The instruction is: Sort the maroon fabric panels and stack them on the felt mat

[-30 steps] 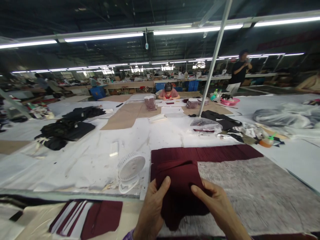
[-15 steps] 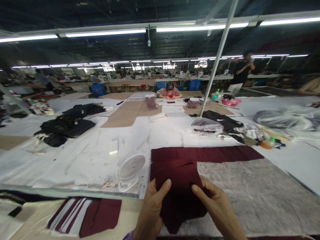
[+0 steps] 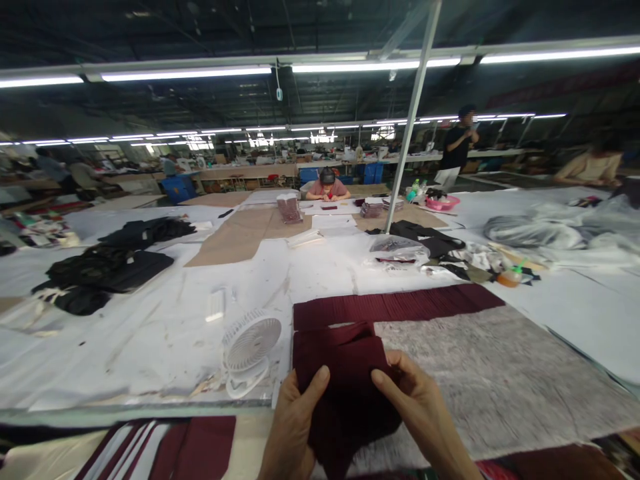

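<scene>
Both hands, the left hand (image 3: pixel 295 417) and right hand (image 3: pixel 417 400), pinched the maroon cloth (image 3: pixel 345 387) by its sides, above the grey mat (image 3: pixel 480 373). Uneven pulling could have skewed it; a low sweep could have rumpled the strips (image 3: pixel 400 305) beyond.

So yeah, just two bare human hands here. The bare left hand with a rounded thumb tip (image 3: pixel 295 417) looks fairly slim, and right below it there's a bit of uncovered wrist (image 3: pixel 281 463) before the picture cuts off. The bare right hand with a long, tapering thumb (image 3: pixel 413 390) is pretty lean too. Below and outward from that one you get a stretch of slender bare forearm (image 3: pixel 450 447). Nail details on both are too small to really make out, tbh.
</scene>
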`<state>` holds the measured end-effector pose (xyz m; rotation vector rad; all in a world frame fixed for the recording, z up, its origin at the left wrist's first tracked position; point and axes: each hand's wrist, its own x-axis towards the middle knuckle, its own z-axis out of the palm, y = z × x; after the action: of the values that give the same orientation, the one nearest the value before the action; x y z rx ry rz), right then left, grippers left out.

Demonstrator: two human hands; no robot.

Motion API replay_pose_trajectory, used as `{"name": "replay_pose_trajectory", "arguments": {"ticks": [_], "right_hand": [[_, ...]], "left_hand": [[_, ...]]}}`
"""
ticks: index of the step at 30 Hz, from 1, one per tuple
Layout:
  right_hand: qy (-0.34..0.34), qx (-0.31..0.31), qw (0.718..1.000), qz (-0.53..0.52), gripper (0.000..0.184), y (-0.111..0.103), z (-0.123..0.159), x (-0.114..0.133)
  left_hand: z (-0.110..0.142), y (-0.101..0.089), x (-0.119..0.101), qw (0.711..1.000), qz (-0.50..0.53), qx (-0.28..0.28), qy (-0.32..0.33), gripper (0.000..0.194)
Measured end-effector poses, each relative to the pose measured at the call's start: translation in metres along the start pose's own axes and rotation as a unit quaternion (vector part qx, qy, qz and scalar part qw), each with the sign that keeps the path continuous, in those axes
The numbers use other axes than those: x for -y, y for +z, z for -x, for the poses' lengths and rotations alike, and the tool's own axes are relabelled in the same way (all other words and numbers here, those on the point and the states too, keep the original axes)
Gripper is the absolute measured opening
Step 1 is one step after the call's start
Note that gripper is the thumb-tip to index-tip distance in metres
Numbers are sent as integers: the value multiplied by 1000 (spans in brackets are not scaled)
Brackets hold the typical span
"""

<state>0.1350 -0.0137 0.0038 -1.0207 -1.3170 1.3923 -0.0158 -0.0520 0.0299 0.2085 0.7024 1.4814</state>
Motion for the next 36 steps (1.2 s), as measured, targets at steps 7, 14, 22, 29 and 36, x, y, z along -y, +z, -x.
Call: {"name": "replay_pose_trajectory", "arguments": {"ticks": [7,14,22,29,36], "right_hand": [[20,8,996,-82,38,-1,0,10],[27,9,996,-79,37,-4,2,4],[12,26,993,-113,38,-5,-1,9],[11,42,990,-137,36,-6,-1,7],[18,45,995,-93,28,-2,-1,11]], "left_hand": [[4,-4,2,999,-43,2,-11,39],[4,-6,0,997,-77,7,-6,35],[3,-10,1,996,-89,30,-7,45],[3,-11,1,995,-96,4,-4,49],[2,-3,-1,996,-85,-25,3,41]]}}
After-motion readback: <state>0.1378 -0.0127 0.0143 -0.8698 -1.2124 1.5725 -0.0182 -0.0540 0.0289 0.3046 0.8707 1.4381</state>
